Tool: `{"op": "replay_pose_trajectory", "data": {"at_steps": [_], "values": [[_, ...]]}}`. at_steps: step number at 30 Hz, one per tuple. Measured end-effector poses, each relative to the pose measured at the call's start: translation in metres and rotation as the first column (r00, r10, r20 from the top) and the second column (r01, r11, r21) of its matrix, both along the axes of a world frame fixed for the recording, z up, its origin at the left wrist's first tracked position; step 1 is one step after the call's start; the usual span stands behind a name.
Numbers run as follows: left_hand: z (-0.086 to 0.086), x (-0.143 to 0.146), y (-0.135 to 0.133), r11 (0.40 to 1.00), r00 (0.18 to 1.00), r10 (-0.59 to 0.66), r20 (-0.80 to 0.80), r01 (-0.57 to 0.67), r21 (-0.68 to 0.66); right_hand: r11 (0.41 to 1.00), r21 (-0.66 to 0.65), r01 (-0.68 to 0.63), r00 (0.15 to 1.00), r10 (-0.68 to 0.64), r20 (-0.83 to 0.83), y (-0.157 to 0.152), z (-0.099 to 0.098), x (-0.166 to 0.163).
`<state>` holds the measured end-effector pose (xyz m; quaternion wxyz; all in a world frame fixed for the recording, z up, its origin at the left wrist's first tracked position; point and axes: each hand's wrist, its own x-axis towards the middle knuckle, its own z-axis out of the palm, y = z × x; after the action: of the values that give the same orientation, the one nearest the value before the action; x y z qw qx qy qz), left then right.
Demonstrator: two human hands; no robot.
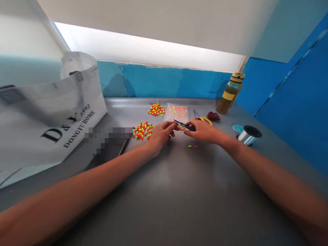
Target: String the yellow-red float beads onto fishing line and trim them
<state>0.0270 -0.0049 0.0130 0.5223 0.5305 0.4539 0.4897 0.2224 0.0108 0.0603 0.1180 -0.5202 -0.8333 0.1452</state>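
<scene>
My left hand [161, 135] is closed in a pinch near the middle of the table, with a small red bead just showing at its fingertips. My right hand [201, 130] grips a slim black tool with a narrow pointed end [185, 126], which reaches to the left fingertips; whether it is snips or tweezers I cannot tell. A few beads lie partly hidden between the hands. On the table nearer me are a yellow-green bead [190, 146] and a red bead [195, 146]. Left of my left hand spreads a pile of red and yellow-green beads [142, 130].
Farther back are another bead pile [156, 109] and a clear bag of beads [177, 112]. Yellow-handled scissors [207, 120], dark red cord [213, 116], a bottle [228, 97] and a spool of clear line [248, 135] stand right. A large white bag [74, 119] is left.
</scene>
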Motion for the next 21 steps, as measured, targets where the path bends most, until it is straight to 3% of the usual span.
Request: {"op": "replay_pose_trajectory", "data": {"at_steps": [6,16,21], "values": [[0.000,0.000,-0.001,1.000,0.999,0.008,-0.054,-0.007,0.012,1.000,0.020,-0.001,0.993,0.004,-0.118,0.000,-0.014,-0.002],[0.004,0.000,-0.002,1.000,0.998,0.003,-0.057,-0.005,-0.029,0.973,-0.225,-0.049,0.961,-0.015,-0.275,0.001,-0.016,0.001],[0.003,-0.001,0.000,0.999,0.999,0.001,-0.043,-0.003,-0.032,0.959,-0.279,-0.054,0.950,-0.037,-0.309,0.002,-0.017,0.003]]}}
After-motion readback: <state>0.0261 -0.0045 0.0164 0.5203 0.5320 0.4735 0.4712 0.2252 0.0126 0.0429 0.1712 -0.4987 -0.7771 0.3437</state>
